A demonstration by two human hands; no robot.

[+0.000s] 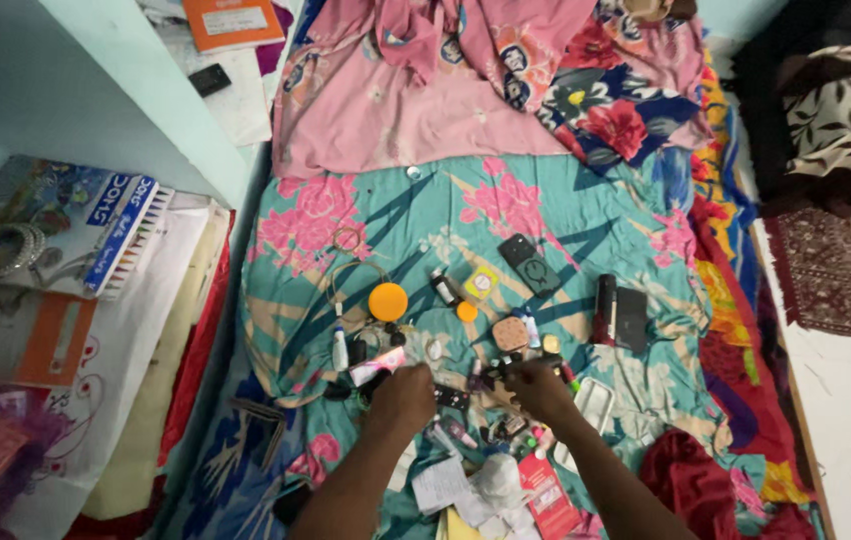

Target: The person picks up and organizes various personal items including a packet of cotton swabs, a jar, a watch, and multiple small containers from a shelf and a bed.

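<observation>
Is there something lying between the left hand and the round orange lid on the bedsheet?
Yes. Between the left hand and the round orange lid lie a pink-and-white tube and a few small dark items on the bedsheet. Nothing tall stands there.

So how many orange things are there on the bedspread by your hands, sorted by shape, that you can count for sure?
Round orange lid: 1
Small orange ball-like piece: 1
Total: 2
Smaller bits near the left hand and right hand are too blurred to count.
</observation>
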